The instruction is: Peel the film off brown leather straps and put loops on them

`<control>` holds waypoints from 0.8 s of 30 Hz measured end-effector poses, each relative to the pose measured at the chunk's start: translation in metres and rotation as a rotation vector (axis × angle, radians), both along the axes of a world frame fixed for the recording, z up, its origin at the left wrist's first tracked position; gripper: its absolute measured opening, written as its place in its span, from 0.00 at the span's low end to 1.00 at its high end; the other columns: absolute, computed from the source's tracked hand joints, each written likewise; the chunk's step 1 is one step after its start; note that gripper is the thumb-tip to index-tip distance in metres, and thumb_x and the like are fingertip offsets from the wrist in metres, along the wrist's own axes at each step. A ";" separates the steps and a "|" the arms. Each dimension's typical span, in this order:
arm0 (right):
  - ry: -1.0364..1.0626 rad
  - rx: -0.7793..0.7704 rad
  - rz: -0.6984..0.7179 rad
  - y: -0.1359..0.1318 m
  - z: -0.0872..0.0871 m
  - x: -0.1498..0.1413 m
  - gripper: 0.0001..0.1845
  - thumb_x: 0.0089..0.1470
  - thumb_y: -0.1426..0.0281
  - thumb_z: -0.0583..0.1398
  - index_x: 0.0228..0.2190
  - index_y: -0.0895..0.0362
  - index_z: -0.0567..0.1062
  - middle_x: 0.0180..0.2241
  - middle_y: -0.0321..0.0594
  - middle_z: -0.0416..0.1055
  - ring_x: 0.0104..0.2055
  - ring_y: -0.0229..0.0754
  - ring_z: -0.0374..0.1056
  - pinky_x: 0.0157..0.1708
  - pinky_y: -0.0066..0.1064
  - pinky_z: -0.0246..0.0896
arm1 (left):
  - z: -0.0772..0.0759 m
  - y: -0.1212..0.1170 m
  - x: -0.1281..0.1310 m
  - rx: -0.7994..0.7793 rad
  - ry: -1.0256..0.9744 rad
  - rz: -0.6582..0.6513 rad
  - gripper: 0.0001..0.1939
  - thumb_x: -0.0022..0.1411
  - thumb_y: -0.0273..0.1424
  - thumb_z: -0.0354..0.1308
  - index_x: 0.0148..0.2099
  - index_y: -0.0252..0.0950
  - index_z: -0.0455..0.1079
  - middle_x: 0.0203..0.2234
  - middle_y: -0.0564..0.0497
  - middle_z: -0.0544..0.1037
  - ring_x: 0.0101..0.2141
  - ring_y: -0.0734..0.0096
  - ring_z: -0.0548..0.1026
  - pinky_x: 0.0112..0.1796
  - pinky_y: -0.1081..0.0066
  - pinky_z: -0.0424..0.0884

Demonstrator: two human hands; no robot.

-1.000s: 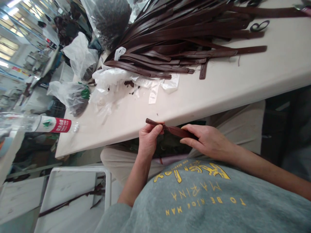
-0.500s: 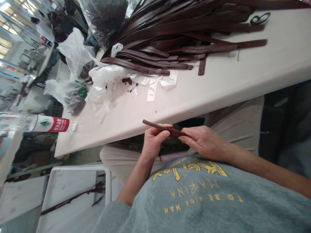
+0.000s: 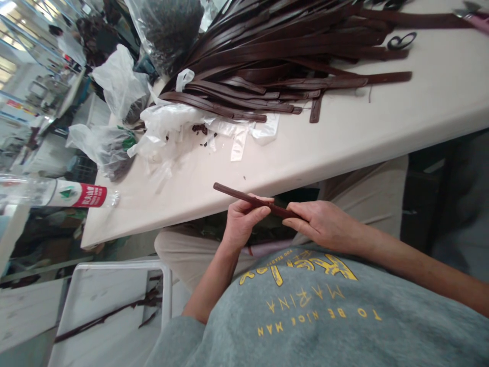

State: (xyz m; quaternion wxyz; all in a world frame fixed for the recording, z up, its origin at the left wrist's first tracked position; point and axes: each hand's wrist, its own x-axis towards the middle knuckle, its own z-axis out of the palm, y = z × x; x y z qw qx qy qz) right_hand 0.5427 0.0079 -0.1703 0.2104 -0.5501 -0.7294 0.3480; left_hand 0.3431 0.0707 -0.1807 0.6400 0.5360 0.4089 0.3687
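A narrow dark brown leather strap [image 3: 234, 192] spans my two hands just off the table's near edge, over my lap. My left hand [image 3: 244, 218] is closed, pinching the strap between thumb and fingers, and its free end sticks out to the left past them. My right hand [image 3: 315, 219] is closed round the strap further right, and that end is hidden inside the fist. On the table beyond lies a large heap of similar brown leather straps [image 3: 275, 51], with several stitched ends pointing right.
Crumpled white plastic bags [image 3: 168, 127] lie by the heap on the pale table [image 3: 305, 148]. Black-handled scissors [image 3: 401, 41] and a pink-handled tool [image 3: 479, 21] are at the back right. A plastic bottle [image 3: 91, 194] lies left; below it is a white bin [image 3: 114, 266] holding brown scraps.
More of the strap's free end sticks out past my left hand, further to the left. Both hands keep their grip, and the strap looks flatter between them. The view has shifted slightly.
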 end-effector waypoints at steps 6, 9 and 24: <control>0.093 0.104 -0.028 0.010 0.011 -0.003 0.15 0.65 0.61 0.53 0.39 0.56 0.76 0.34 0.42 0.79 0.34 0.44 0.73 0.32 0.33 0.62 | 0.003 -0.003 0.020 -0.038 -0.078 -0.106 0.14 0.50 0.41 0.71 0.38 0.39 0.82 0.34 0.48 0.82 0.38 0.64 0.78 0.43 0.67 0.73; 0.328 0.178 -0.090 0.025 0.039 0.000 0.20 0.65 0.54 0.53 0.33 0.55 0.74 0.29 0.38 0.75 0.30 0.40 0.70 0.29 0.31 0.62 | -0.005 -0.002 0.029 -0.076 -0.213 -0.024 0.27 0.50 0.53 0.67 0.47 0.42 0.79 0.44 0.46 0.81 0.46 0.60 0.77 0.48 0.63 0.72; 0.891 0.663 -0.864 0.052 0.130 0.078 0.23 0.61 0.48 0.53 0.23 0.50 0.59 0.22 0.34 0.53 0.19 0.38 0.48 0.17 0.31 0.47 | -0.028 -0.016 0.066 -0.155 -0.125 -0.244 0.24 0.49 0.37 0.71 0.49 0.37 0.73 0.34 0.50 0.79 0.32 0.72 0.76 0.38 0.70 0.73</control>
